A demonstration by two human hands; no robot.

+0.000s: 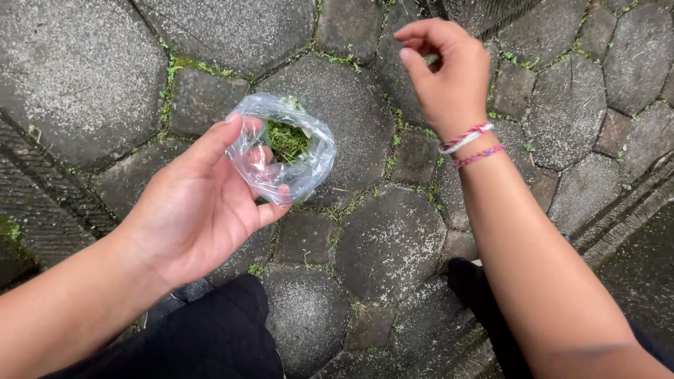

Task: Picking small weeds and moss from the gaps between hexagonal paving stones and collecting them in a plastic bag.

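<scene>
Left hand palm-up, fingers curled loosely round a small clear crinkly plastic bag of green moss-like clippings, mouth gaping up toward the camera over grey hexagonal paving stones. Right hand raised just beyond, half-closed, thumb near fingertips, wrist in woven bracelets; anything pinched there too small to make out.
</scene>
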